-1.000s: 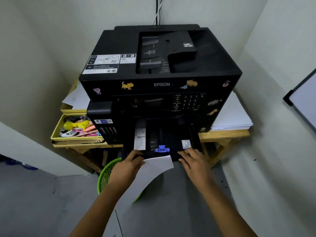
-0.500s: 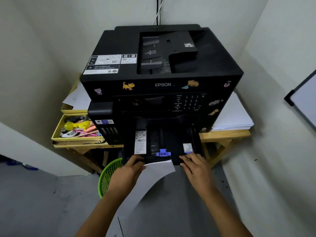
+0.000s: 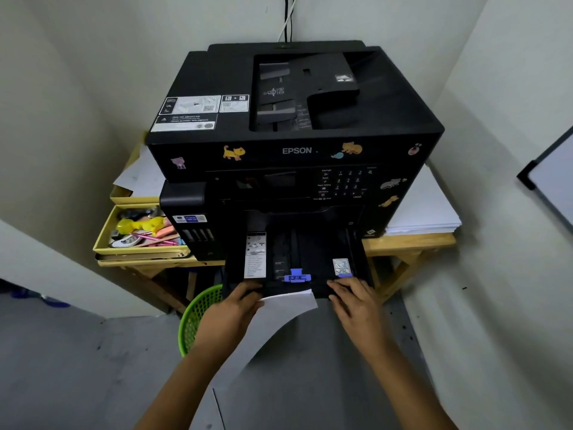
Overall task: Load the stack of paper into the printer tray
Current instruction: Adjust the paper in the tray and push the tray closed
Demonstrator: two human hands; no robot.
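Observation:
The black Epson printer [image 3: 294, 150] stands on a wooden table, with its black paper tray [image 3: 310, 256] pulled out toward me. Nothing lies in the tray; a blue guide [image 3: 296, 276] sits at its front middle. My left hand [image 3: 235, 308] pinches a thin stack of white paper [image 3: 279, 321] against the tray's front left edge, and the sheets droop down toward the floor. My right hand [image 3: 353, 301] grips the tray's front right edge, fingers by a small blue tab.
A green mesh basket [image 3: 198, 318] stands on the floor under the tray's left side. A yellow box of stationery [image 3: 139, 243] sits left of the printer, and more white paper [image 3: 424, 212] is piled on the table [image 3: 409, 242] at right. Walls close in on both sides.
The tray has slid slightly further out toward me, with both hands staying on its front edge. The paper still hangs from my left hand.

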